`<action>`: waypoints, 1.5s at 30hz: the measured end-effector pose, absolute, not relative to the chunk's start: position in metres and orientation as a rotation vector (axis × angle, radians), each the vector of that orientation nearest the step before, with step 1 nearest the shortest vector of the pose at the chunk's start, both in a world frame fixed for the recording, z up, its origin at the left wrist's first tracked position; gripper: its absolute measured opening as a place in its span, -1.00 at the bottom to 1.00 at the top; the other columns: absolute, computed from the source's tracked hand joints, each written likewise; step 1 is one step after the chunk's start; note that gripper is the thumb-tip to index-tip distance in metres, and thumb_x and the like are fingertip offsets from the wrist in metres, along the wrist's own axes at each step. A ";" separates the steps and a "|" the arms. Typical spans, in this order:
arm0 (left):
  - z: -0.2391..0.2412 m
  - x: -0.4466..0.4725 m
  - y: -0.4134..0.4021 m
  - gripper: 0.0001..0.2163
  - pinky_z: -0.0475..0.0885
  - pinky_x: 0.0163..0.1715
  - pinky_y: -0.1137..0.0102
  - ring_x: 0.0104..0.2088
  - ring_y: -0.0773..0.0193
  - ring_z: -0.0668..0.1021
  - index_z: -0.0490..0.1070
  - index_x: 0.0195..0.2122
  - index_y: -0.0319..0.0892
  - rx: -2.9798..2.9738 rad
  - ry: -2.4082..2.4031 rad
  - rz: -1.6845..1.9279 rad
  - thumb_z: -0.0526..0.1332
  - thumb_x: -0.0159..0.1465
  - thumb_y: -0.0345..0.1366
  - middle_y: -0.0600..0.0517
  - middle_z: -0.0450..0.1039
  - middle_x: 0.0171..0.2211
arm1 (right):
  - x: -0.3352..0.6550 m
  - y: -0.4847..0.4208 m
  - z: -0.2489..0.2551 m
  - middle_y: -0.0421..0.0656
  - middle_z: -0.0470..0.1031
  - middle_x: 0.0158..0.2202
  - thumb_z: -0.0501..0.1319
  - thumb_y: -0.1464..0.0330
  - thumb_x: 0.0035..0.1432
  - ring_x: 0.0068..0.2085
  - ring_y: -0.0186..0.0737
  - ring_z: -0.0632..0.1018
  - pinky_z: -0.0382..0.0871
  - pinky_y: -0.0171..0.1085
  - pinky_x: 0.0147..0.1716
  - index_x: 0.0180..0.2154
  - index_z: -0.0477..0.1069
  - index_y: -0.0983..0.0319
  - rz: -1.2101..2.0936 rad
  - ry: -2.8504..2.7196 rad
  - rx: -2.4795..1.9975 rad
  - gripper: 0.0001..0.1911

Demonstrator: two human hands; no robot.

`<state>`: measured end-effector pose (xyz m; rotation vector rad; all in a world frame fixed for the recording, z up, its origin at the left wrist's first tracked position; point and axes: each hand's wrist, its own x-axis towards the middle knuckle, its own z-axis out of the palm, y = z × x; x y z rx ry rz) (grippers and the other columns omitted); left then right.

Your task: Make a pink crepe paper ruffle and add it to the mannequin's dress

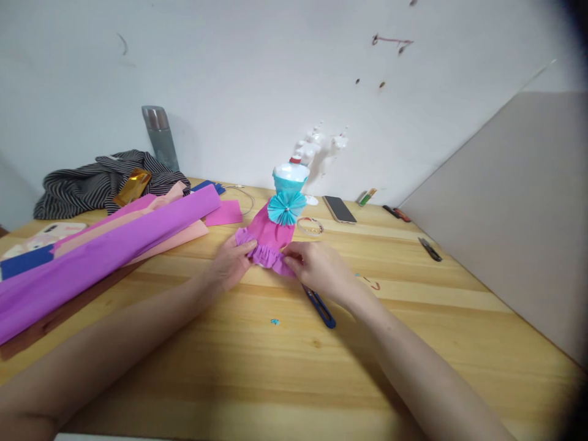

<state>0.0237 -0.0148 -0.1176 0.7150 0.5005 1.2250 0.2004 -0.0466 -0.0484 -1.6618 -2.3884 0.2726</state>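
A small paper dress figure (278,229) stands on the wooden table (413,343): pink skirt, light blue bodice with a blue fan bow, white bottle top with a red cap. A purple ruffle (266,255) runs along the skirt's hem. My left hand (232,260) pinches the ruffle's left end. On the ruffle's right end, the fingers of my right hand (316,266) press down. Blue snips (321,308) lie on the table under my right wrist.
Rolls of purple and pink crepe paper (110,245) lie at the left, with striped cloth (101,180) and a grey flask (160,136) behind. A phone (339,209), tape ring (310,226), black snips (430,249) and pens (397,213) lie at the back right. A grey panel (519,208) leans at right.
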 end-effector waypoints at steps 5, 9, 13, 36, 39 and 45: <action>-0.116 0.022 -0.016 -0.71 0.44 -0.24 0.35 -0.26 0.24 0.56 0.43 -0.24 -0.21 0.719 0.518 1.223 0.40 0.00 -0.43 -0.02 0.53 -0.26 | 0.201 -0.045 -0.047 -0.07 0.64 -0.32 0.21 0.44 0.13 -0.34 -0.18 0.57 0.18 -0.34 -0.45 -0.24 0.57 0.24 0.329 -2.345 -1.721 -0.82; -0.118 0.021 -0.016 -0.77 0.45 -0.24 0.32 -0.26 0.20 0.57 0.40 -0.31 -0.20 0.722 0.533 1.219 0.39 0.02 -0.43 -0.01 0.53 -0.30 | 0.207 -0.040 -0.049 -0.13 0.59 -0.44 0.21 0.39 0.13 -0.45 -0.26 0.49 0.13 -0.34 -0.49 -0.32 0.55 0.25 0.379 -2.316 -1.671 -0.87; -0.117 0.021 -0.016 -0.77 0.44 -0.26 0.33 -0.29 0.21 0.58 0.41 -0.26 -0.20 0.732 0.565 1.219 0.37 0.05 -0.43 -0.02 0.54 -0.29 | 0.214 -0.032 -0.056 -0.21 0.46 -0.58 0.18 0.38 0.12 -0.55 -0.33 0.37 0.09 -0.35 -0.53 -0.49 0.47 0.26 0.515 -2.267 -1.595 -0.82; -0.147 0.032 -0.037 -0.83 0.40 0.06 0.16 -0.20 0.21 0.58 0.34 -0.44 -0.16 0.537 0.566 1.144 0.33 0.14 -0.47 0.03 0.50 -0.34 | 0.223 -0.023 -0.053 -0.30 0.21 -0.66 0.10 0.42 0.06 -0.57 -0.38 0.23 0.05 -0.35 -0.51 -0.62 0.28 0.24 0.564 -2.219 -1.395 -0.77; -0.145 0.041 -0.037 -0.85 0.42 0.02 0.16 -0.20 0.22 0.57 0.36 -0.38 -0.16 0.538 0.546 1.159 0.33 0.14 -0.48 0.03 0.51 -0.31 | 0.223 -0.025 -0.050 -0.29 0.26 -0.66 0.11 0.43 0.04 -0.57 -0.38 0.26 0.07 -0.36 -0.51 -0.59 0.33 0.26 0.577 -2.206 -1.376 -0.81; -0.130 0.057 -0.040 -0.77 0.45 -0.18 0.34 -0.27 0.29 0.55 0.46 -0.27 -0.18 0.526 0.555 1.184 0.40 0.04 -0.47 0.03 0.54 -0.31 | 0.225 -0.022 -0.053 -0.28 0.28 -0.64 0.12 0.42 0.05 -0.55 -0.37 0.29 0.10 -0.36 -0.49 -0.56 0.39 0.28 0.552 -2.218 -1.365 -0.82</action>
